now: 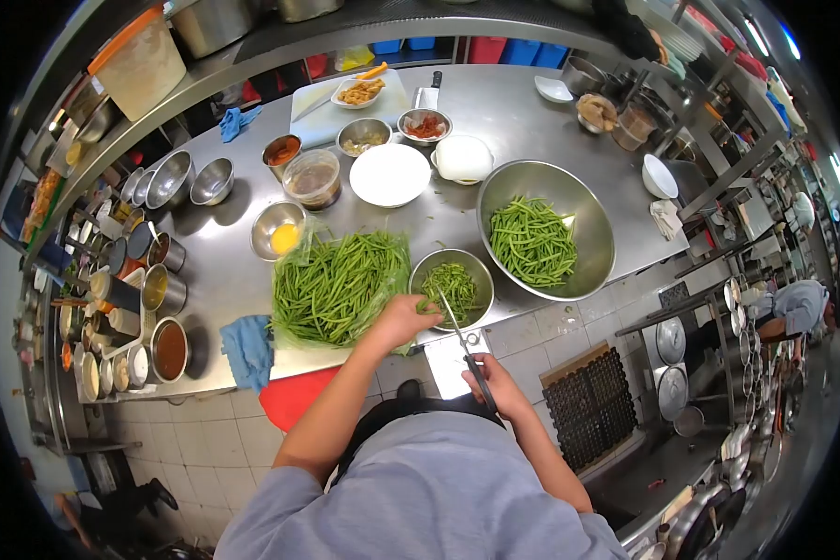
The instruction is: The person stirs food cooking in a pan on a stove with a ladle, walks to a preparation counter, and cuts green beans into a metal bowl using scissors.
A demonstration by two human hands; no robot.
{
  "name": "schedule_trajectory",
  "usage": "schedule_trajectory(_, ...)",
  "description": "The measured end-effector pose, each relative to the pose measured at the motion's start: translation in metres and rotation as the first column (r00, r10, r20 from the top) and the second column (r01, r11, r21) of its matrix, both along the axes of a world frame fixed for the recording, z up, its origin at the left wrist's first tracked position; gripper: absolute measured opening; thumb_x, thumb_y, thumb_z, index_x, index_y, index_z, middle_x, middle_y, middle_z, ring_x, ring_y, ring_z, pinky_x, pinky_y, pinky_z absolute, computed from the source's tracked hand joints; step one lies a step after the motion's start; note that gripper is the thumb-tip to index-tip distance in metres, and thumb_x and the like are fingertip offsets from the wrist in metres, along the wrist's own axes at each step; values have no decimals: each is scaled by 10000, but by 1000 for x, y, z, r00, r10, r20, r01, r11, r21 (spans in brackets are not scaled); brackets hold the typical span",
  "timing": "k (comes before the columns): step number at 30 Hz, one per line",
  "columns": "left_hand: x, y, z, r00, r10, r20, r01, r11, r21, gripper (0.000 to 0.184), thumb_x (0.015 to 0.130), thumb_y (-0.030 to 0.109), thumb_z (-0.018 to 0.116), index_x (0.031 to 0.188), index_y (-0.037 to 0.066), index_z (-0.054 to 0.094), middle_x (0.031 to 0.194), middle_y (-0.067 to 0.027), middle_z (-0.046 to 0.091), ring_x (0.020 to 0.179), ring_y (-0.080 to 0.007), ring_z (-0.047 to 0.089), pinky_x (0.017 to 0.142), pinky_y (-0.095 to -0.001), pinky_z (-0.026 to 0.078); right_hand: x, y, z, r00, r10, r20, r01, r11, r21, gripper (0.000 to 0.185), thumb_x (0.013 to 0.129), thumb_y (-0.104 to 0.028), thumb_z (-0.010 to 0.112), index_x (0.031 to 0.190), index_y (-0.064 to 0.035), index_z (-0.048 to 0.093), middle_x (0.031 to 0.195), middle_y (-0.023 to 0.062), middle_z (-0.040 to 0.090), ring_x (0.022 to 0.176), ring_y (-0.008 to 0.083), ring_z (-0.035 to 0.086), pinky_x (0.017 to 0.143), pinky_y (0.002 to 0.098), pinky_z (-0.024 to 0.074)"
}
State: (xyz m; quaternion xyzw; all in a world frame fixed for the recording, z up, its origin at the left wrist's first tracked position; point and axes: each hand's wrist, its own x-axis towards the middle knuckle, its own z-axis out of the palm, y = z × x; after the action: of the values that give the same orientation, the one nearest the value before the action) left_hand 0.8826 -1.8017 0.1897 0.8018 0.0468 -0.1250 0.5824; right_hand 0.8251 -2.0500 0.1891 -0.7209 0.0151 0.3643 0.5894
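Observation:
My left hand [405, 320] is closed on a few green beans at the near left rim of a small steel bowl [487, 280]. Cut green bean pieces [455, 282] lie inside that bowl. In my right hand [500, 385] is a pair of scissors [461, 338] with dark handles, its long blades reaching over the bowl. Left of the bowl, an opened clear plastic bag holds a large heap of whole green beans [341, 285]. To the right, a big steel bowl [595, 210] contains more long green beans [532, 241].
Behind the beans stand a white plate [390, 175], a tub of brown liquid [312, 179] and a bowl with egg yolk [283, 238]. A cleaver [427, 96] lies near the cutting board [313, 103]. Sauce pots [169, 350] and a blue cloth [247, 350] are at left.

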Motion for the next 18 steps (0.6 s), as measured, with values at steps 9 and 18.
schedule_trajectory(9,5,-3,2,942,305,-142,-336,877,-343,202,885,187,690,1024,47,649,778,-10,632,519,-47,442,455,-217,350,-11,-14,5,992,-87,-87,99,984,146,511,935,-333,628,1321,-56,442,734,20,505,633,107,491,497,241,378)
schedule_trajectory(18,2,-7,-2,920,361,-154,-391,806,-445,169,926,187,658,1045,70,631,782,12,609,495,-27,393,419,-196,299,-11,-6,-14,997,-27,-76,40,985,170,475,975,-283,562,1323,9,420,791,25,512,635,104,504,554,245,436)
